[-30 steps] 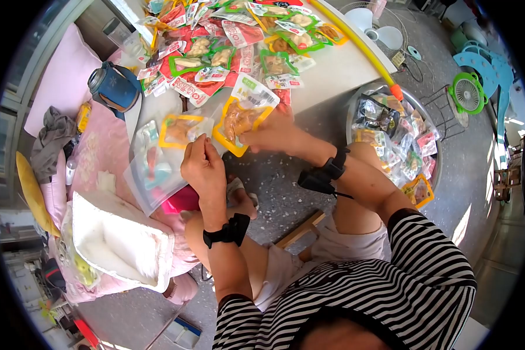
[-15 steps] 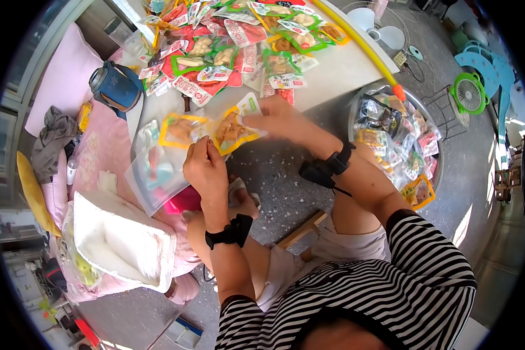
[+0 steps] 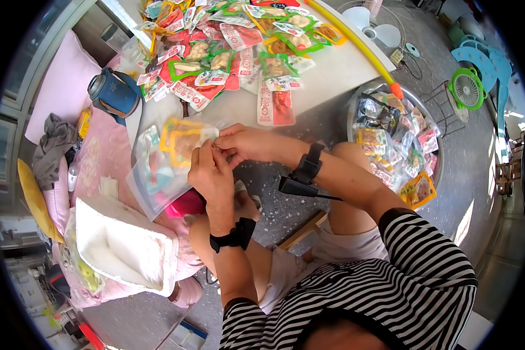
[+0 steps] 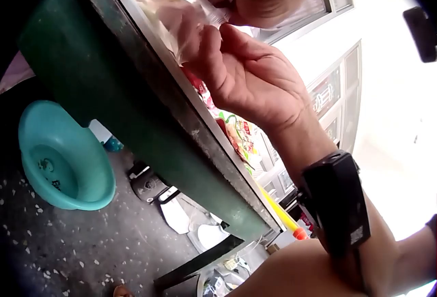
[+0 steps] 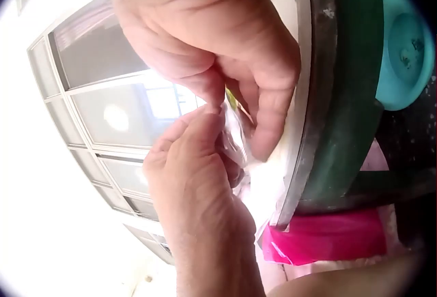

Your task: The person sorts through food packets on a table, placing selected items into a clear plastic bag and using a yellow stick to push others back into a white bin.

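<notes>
A clear plastic bag [image 3: 149, 195] lies over the table's near left edge, with yellow-edged food packets [image 3: 184, 143] overlapping inside its upper part. My left hand [image 3: 212, 172] pinches the bag's right edge between thumb and curled fingers. Close beside it, my right hand [image 3: 245, 143] pinches the same edge, fingertips right at the left hand's. In the right wrist view, crinkled plastic [image 5: 235, 136] shows between the two hands, and the fingertips partly hide it. From the left wrist view, the right hand [image 4: 252, 82] has its fingers bent at the plastic.
Vacuum food packets [image 3: 216, 52] heap on the table's far part, beside a yellow tube [image 3: 356, 44]. A metal basin [image 3: 437, 146] of packets stands right. On the left are a blue flask [image 3: 114, 93] and a white foam box [image 3: 128, 245]. A teal basin [image 4: 65, 157] sits under the table.
The right hand has carried a yellow-edged packet left into the clear bag, beside the other one, and let go of it. Now it pinches the bag's edge next to the left hand.
</notes>
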The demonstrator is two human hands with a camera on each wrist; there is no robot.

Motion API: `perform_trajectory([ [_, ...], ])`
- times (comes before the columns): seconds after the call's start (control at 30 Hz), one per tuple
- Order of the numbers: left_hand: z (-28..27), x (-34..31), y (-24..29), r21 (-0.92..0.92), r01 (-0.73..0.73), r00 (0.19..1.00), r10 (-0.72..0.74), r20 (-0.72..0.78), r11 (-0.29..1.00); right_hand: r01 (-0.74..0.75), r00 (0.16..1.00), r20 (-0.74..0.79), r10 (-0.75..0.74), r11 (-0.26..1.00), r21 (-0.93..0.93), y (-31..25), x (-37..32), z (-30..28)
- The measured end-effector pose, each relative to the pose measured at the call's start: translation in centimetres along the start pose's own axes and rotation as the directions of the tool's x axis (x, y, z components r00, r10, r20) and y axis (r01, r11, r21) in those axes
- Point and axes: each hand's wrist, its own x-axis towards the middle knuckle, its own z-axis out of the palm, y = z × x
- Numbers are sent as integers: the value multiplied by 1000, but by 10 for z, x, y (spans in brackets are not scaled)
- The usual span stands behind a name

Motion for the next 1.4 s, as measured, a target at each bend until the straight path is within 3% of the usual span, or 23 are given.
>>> perform_trajectory([
  [0.1,-2,1,-3,-29,4,1000,-4,-19,1000,31,995,-78,-64,930,-366,-12,0,1],
  [0.2,-2,1,-1,-43,25,999,-26,-19,999,-48,978,-199,-70,844,-534,-15,4,6],
  [0.3,-1,0,5,-41,46,999,-46,5,998,6,979,-181,-98,894,-447,4,19,11],
  [0.37,-2,0,4,-41,29,999,-30,-15,999,-5,989,-141,-36,961,-278,13,30,13],
  [0.5,-10,3,-2,-41,64,998,-64,-19,997,-2,998,67,3,1000,-16,14,31,14],
  [0.53,-10,4,-3,-31,39,999,-40,-30,999,4,994,105,-1,1000,-28,12,27,13],
  [0.63,-8,3,-9,-32,47,999,-48,-19,998,79,992,114,-53,968,-239,-4,3,8],
  [0.73,-6,4,-6,-14,64,998,-64,-6,998,83,997,39,-73,849,-522,-26,-25,4],
  [0.8,-6,4,-6,15,53,999,-53,5,998,125,977,-59,-204,778,-616,-35,-37,-5],
  [0.83,-6,4,-6,29,46,999,-47,12,999,138,957,-104,-272,738,-661,-39,-41,-11],
  [0.87,-6,4,-7,23,43,999,-43,10,999,220,873,-98,-479,563,-796,-40,-43,-21],
  [0.93,-5,4,-7,9,37,999,-37,5,999,233,602,41,-797,127,-964,-45,-44,-41],
  [1.03,-4,5,-6,8,30,1000,-30,-6,1000,110,401,51,-914,-7,-994,-65,-56,-63],
  [1.1,-3,4,-10,11,15,1000,-15,-5,1000,15,291,-143,-946,154,-988,-82,-63,-83],
  [1.2,-2,5,-10,3,-8,1000,9,-18,1000,-358,270,-439,-857,333,-872,-101,-75,-128],
  [1.3,-1,5,-11,-6,-15,1000,15,-15,1000,-573,337,-674,-657,425,-701,-112,-72,-149],
  [1.33,0,5,-12,-7,-13,1000,13,-14,1000,-577,387,-740,-550,481,-660,-114,-70,-148],
  [1.4,2,5,-15,-19,-24,999,23,-25,1000,-584,366,-694,-620,427,-690,-109,-57,-150],
])
